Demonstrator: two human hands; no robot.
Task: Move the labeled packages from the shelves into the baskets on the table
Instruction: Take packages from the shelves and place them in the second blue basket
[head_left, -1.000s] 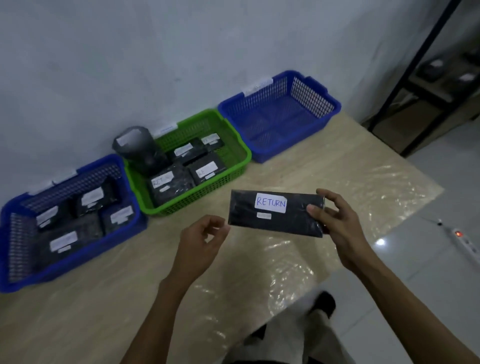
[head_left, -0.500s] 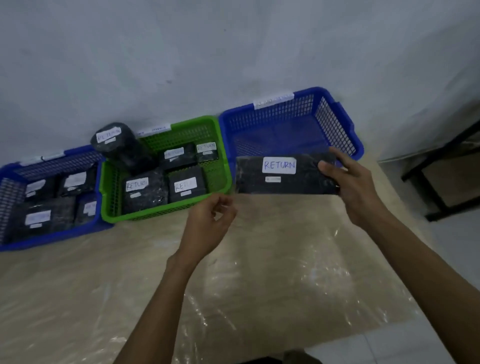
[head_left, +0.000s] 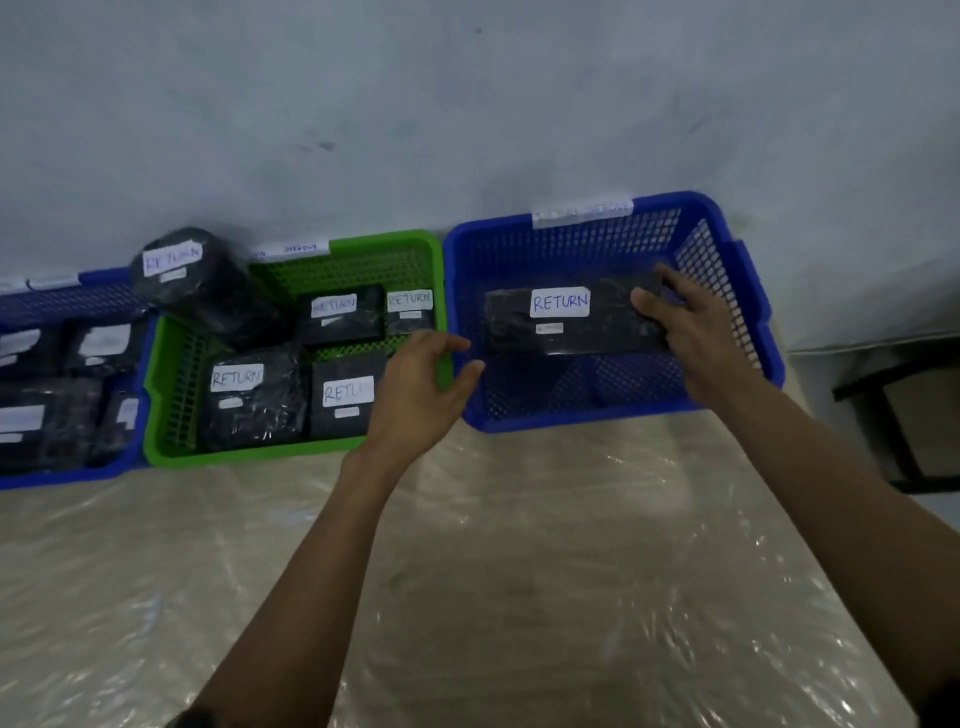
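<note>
While my right hand (head_left: 696, 332) grips the RETURN package (head_left: 571, 322) by one end within the right blue basket (head_left: 571, 415) | left hand (head_left: 415, 395) loose, empty, over the green basket (head_left: 249, 457) rim | risk: mis-sort, I judge; other RETURN parcels (head_left: 254, 395) lie in green; this basket's tag (head_left: 582, 212) unreadable.

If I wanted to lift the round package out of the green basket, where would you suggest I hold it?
Take the round package by its labelled upper end, probably from above: it leans tilted in the green basket's back-left corner, that end clear above the rim, while flat packages crowd its lower end.
</note>
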